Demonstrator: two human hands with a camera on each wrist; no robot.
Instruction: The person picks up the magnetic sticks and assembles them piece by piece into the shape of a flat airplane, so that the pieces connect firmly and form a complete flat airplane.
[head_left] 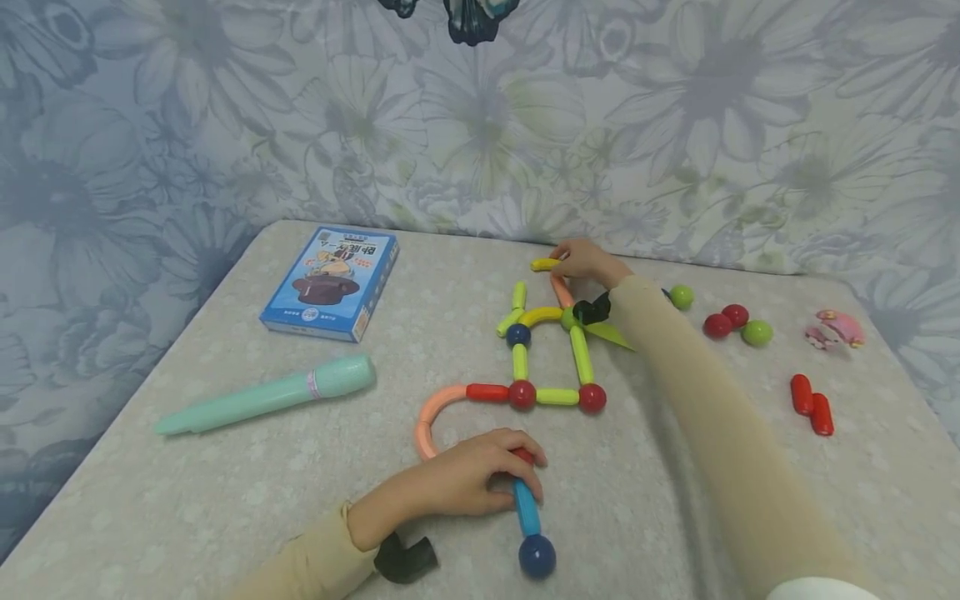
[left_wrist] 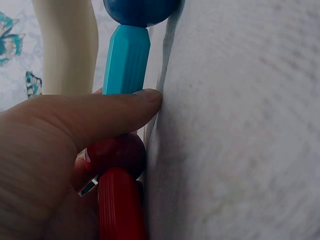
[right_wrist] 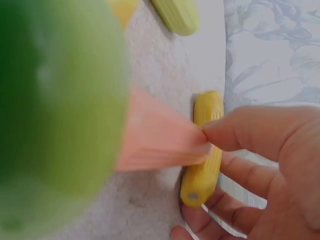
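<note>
My left hand (head_left: 472, 471) curls round a joint of a toy ball-and-rod chain, the thumb lying across the turquoise rod (left_wrist: 127, 60) just by a red ball (left_wrist: 120, 155). A dark blue ball (head_left: 537, 557) ends that rod; a red rod (left_wrist: 119, 205) meets the red ball's other side. At the back of the table, my right hand (head_left: 588, 260) pinches a short yellow rod (right_wrist: 200, 182) against the tip of an orange rod (right_wrist: 155, 135). The orange rod joins a green ball (right_wrist: 55, 115). Between the hands lies a frame with lime rods (head_left: 557, 397) and red balls (head_left: 592, 398).
At left lie a blue box (head_left: 330, 283) and a mint-green pen-shaped case (head_left: 270, 397). Loose red balls (head_left: 717, 326), green balls (head_left: 757, 333), two red rods (head_left: 822, 415) and a pink trinket (head_left: 843, 329) lie at right. A flowered wall covering (head_left: 480, 150) borders the table's back.
</note>
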